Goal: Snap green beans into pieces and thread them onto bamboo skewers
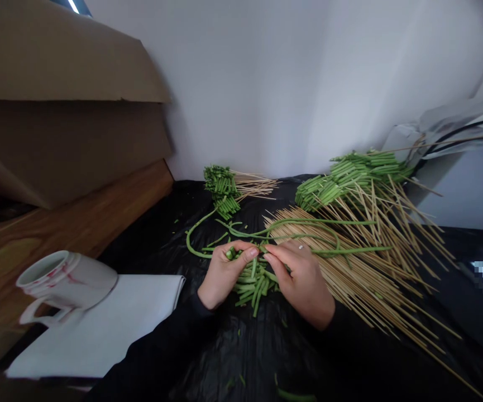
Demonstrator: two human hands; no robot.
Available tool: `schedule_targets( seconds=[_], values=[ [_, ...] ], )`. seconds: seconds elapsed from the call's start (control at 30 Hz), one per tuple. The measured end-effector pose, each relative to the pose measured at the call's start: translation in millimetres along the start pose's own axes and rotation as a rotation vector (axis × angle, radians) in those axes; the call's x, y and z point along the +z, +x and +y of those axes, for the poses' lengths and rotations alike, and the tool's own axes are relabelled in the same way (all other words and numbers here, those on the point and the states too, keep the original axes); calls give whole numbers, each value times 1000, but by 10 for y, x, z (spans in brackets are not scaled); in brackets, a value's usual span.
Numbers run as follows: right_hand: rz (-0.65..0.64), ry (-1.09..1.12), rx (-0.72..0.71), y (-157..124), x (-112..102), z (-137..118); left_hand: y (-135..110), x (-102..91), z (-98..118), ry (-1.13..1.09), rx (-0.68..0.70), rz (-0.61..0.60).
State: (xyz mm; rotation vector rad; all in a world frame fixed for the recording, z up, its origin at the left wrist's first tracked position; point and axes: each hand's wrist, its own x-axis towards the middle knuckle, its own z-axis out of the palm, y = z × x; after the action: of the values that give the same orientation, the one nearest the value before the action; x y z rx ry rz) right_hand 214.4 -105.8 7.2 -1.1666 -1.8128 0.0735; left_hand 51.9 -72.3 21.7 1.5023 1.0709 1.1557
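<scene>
My left hand [223, 274] is closed around short green bean pieces [230, 253], their cut ends showing by the curled fingers. Thumb and forefinger of my right hand [304, 282] pinch a piece of green bean [262, 249] close to the left fingertips. Under both hands lies a loose pile of cut bean pieces [257, 290]. Whole long beans [345, 222] curve across the black sheet beyond my fingers. To the right, bare bamboo skewers [362, 293] are spread in a thick heap, partly under the long beans.
Skewered bean bundles stand at the back left [221, 184] and back right [350, 177], against a white wall [266, 84]. A stained white mug [73, 282] rests on a folded white sheet [111, 335] at left. Behind it is a cardboard box [69, 139]. Black plastic [149, 234] covers the surface.
</scene>
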Motion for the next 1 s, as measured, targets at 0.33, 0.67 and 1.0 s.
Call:
schedule_targets(
  seconds=[0.33,0.67,1.0],
  values=[
    [-5,35,53,10,7,59,69,-24,-50,-286,-92,129],
    [14,167,119,34,27,138,284,-370,-12,-918,-385,70],
    [-8,87,90,12,32,124,59,-86,-95,-225,-244,-172]
  ],
)
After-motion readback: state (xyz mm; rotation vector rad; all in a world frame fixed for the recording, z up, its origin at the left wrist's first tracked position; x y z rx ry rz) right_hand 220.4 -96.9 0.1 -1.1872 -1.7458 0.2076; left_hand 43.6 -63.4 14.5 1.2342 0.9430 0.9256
